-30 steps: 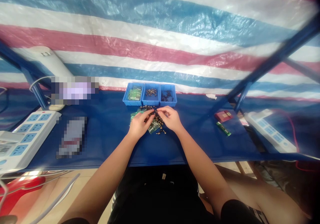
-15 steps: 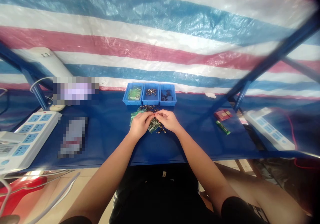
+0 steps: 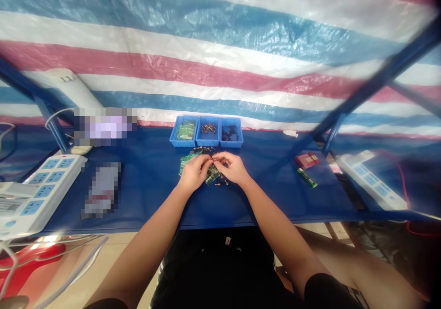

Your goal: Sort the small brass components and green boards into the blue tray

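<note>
My left hand (image 3: 195, 173) and my right hand (image 3: 231, 167) meet fingertip to fingertip over a mixed pile on the blue table. Both are closed in a pinch; whatever lies between the fingers is too small to make out. Beneath them the pile shows green circuit boards (image 3: 185, 161), brass-coloured metal pieces (image 3: 218, 180) and dark small parts (image 3: 203, 150). Just behind stand three joined blue bins. Green boards fill the left bin (image 3: 183, 142), brassy metal pieces lie in the middle bin (image 3: 207, 142), and black small parts are in the right bin (image 3: 231, 143).
A white power strip (image 3: 51, 194) and a blurred-out dark object (image 3: 102, 189) lie on the left. To the right are a red box (image 3: 308, 159), a green narrow pack (image 3: 307, 177) and another power strip (image 3: 374, 180). Blue frame bars (image 3: 358, 88) slant at both sides, before a striped sheet.
The right fingers have curled slightly more at the pinch. Both hands stay in nearly the same place over the pile; the view has shifted a little.
</note>
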`<state>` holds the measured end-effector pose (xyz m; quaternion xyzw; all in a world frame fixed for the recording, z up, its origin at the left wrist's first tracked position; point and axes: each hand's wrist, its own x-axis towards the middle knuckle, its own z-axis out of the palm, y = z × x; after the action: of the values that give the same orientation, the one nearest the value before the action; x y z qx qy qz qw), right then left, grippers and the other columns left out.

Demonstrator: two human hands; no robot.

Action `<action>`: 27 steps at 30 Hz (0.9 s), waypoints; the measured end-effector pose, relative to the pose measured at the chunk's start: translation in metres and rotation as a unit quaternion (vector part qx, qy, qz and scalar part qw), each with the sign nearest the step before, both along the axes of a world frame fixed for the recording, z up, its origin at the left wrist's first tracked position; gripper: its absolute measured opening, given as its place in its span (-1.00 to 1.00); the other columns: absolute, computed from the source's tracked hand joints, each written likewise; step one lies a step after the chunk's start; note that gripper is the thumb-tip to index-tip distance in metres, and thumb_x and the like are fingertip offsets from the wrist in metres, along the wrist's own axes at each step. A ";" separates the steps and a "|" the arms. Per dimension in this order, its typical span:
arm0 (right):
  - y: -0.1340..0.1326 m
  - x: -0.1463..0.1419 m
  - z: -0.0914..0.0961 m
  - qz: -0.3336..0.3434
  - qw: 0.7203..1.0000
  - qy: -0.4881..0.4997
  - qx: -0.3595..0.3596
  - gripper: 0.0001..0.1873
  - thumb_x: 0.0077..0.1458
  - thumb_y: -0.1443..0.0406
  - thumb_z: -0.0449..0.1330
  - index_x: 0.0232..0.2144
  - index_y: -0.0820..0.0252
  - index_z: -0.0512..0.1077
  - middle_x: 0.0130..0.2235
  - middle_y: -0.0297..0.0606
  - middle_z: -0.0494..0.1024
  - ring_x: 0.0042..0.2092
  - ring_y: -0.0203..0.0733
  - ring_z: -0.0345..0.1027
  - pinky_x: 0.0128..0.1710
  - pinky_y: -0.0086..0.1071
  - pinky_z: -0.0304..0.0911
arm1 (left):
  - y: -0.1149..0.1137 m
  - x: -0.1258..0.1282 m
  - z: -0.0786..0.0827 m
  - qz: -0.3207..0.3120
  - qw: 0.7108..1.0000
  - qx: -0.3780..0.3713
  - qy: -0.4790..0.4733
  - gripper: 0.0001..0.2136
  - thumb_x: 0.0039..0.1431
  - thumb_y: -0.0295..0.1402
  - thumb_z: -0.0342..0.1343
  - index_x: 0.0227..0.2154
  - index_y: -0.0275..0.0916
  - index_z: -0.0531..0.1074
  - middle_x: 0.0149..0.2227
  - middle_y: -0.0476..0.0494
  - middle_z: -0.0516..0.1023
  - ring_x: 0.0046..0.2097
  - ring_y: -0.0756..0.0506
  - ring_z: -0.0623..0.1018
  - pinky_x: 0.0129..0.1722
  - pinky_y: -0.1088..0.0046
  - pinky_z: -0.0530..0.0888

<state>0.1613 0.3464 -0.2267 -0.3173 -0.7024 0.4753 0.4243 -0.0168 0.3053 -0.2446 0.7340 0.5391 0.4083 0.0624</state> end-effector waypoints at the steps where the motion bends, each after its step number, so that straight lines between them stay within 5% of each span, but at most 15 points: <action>1: 0.000 0.000 0.001 0.001 1.000 0.001 0.002 -0.73 0.08 0.18 0.20 -0.18 0.14 0.50 -0.27 -0.23 0.57 -0.30 -0.21 0.44 -0.28 -0.32 0.37 | 0.000 0.000 0.000 -0.001 1.000 -0.003 0.005 -0.80 0.33 -0.26 -0.05 -0.16 -0.20 0.42 -0.24 -0.16 0.56 -0.21 -0.12 0.53 -0.20 0.36 0.44; 27: -0.002 -0.001 0.000 -0.021 0.998 -0.040 0.054 -0.74 0.11 0.16 0.22 -0.20 0.15 0.56 -0.22 -0.20 0.60 -0.32 -0.24 0.44 -0.26 -0.34 0.39 | -0.002 0.000 0.004 0.011 0.999 -0.044 0.010 -0.80 0.36 -0.26 -0.11 -0.17 -0.21 0.36 -0.33 -0.09 0.53 -0.32 -0.05 0.52 -0.28 0.45 0.41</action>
<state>0.1602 0.3446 -0.2270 -0.3280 -0.7365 0.4146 0.4220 -0.0167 0.3030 -0.2411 0.7289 0.5650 0.3773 0.0850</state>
